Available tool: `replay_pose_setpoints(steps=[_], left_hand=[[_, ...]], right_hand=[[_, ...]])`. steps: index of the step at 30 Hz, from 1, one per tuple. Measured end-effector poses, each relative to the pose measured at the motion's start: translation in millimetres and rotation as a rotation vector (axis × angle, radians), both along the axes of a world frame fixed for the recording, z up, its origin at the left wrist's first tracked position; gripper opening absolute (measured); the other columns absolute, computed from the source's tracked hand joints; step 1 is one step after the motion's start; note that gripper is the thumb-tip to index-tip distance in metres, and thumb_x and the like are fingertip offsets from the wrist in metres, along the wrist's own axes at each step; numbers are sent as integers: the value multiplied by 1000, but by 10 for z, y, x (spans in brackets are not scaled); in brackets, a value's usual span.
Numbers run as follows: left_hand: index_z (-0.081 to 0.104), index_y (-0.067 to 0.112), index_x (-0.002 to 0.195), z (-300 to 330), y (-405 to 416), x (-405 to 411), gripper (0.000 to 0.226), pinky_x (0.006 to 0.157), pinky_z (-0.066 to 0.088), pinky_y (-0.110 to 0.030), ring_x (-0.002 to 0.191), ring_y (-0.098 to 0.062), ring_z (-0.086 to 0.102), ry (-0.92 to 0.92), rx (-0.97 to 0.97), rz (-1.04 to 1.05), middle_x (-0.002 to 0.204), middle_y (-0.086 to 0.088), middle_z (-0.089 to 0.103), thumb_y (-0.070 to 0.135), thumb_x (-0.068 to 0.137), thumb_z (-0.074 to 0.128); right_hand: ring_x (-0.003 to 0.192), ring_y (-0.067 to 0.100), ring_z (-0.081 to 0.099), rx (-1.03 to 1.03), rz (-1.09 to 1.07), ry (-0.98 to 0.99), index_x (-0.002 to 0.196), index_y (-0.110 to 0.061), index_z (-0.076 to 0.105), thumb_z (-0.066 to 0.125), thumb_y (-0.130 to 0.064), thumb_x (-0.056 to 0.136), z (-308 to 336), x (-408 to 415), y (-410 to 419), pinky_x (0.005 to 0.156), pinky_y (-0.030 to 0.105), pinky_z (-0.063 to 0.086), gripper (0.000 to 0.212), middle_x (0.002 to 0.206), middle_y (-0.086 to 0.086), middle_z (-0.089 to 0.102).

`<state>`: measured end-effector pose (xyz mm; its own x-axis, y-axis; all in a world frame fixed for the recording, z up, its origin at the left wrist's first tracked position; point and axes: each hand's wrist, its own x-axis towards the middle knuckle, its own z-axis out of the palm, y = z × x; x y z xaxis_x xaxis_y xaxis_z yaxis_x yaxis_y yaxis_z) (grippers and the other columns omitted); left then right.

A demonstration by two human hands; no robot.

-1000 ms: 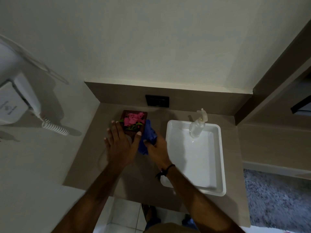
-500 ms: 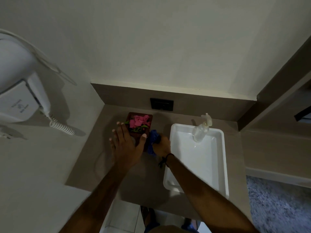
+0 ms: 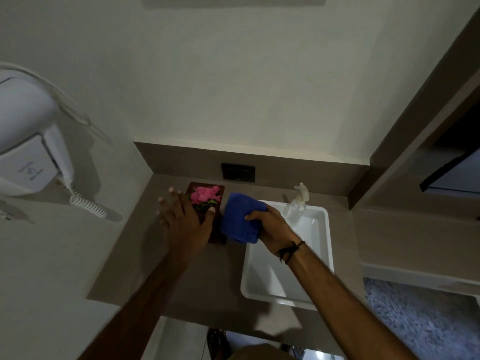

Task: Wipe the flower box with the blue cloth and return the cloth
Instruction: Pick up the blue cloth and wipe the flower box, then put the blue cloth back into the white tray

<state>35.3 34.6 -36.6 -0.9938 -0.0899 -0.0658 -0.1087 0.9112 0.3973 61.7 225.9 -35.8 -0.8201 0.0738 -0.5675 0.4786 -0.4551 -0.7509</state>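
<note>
Right fingers [image 3: 253, 216]: curled tight around the blue cloth [image 3: 240, 216], thumb on the near side; the cloth is bunched in my grip.
Right hand [image 3: 272, 224]: over the left rim of the white tray [image 3: 327, 245], just right of the flower box; a dark cord bracelet [image 3: 289, 249] circles the wrist.
Left fingers [image 3: 166, 203]: spread wide and flat, closed on nothing; the thumb reaches across the near edge of the flowers.
Left hand [image 3: 185, 220]: laid over the near left part of the flower box [image 3: 219, 189], covering much of it; I cannot tell whether the palm presses down on it.
Flower box: dark brown, rectangular, on the grey-brown counter [image 3: 135, 242] near the back left corner, below the dark wall socket [image 3: 237, 172]; pink flowers [image 3: 205, 194] and some green leaves fill it.
Blue cloth: beside the box's right edge; whether it touches the box I cannot tell.
White tray: on the counter to the right, with a clear spray bottle [image 3: 296, 206] in its far corner.
Left wall: a white hair dryer [image 3: 33, 141] hangs in its holder, coiled cord [image 3: 87, 203] trailing below.
</note>
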Motion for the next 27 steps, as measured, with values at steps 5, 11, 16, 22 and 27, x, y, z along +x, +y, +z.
replay_pose_setpoints(steps=[5,11,16,22,27], left_hand=[[43,6,140,99,630,342,56,98,49,-32,119,-29,60,58,580,-247,128,-13,57,33,93,60],[42,11,121,-440,1137,552,42,78,53,-25,104,-29,62,-393,847,-146,127,-22,57,-7,88,63],[39,1,120,-852,1368,679,40,91,55,-45,110,-36,62,-534,647,-179,123,-22,58,-3,87,62],[38,0,128,-893,1419,633,51,95,53,-39,116,-32,61,-555,377,-308,129,-20,58,8,86,67],[45,10,134,-525,1277,267,50,101,47,-36,127,-30,55,-433,200,-468,141,-14,50,23,91,65]], right_hand=[[121,40,60,-128,57,35,125,-4,60,53,8,87,42,343,424,98,47,54,41,127,28,62],[108,40,68,261,-4,-10,114,-7,64,70,7,73,-507,681,889,93,52,57,44,111,25,71],[74,23,64,779,-22,-168,103,-16,60,78,-6,65,-890,905,937,49,11,44,44,70,-1,63],[82,25,69,955,25,-230,117,-18,50,78,-10,68,-1005,926,1004,76,37,61,57,85,5,71],[90,20,68,1145,-68,-92,125,-18,50,73,-25,81,-648,756,1259,81,38,60,50,105,2,69]])
